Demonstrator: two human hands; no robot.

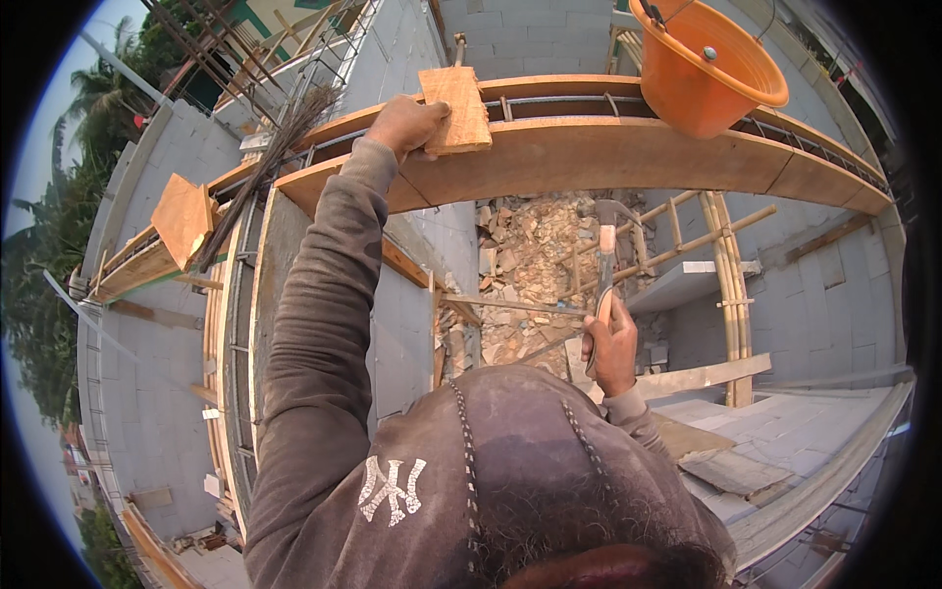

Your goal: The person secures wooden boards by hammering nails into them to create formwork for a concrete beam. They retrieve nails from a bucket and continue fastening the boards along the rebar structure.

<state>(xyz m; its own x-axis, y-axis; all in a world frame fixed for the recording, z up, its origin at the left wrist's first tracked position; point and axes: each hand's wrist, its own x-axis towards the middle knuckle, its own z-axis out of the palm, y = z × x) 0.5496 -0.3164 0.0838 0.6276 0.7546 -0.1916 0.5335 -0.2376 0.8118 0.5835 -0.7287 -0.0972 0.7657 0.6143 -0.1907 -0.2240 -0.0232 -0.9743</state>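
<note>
The short wooden block [454, 108] sits across the top of the curved plank formwork [608, 152], one end overhanging the outer board; my left hand [407, 126] is on its near edge, fingers curled and pressed together over the wood, pinning it flat against the board; steel reinforcing bars [549, 99] run in the channel just behind it. My right hand [610, 344] is drawn back near my chest, fingers wrapped tight round the handle of a hammer [605, 265], its head raised and pointing up, well apart from the block. I judge this to be the fixing step: the piece is placed and held, the striking tool cocked but not yet brought over. I cannot see a nail in the block or between my fingers. The next move, as I read it, calls for carrying the hammer across to the block without letting the wood slide, and keeping my left fingers off the striking spot. An orange bucket [708, 74] rests on the formwork to the right; below lie rubble [535, 255] and a bamboo ladder [721, 285].
</note>
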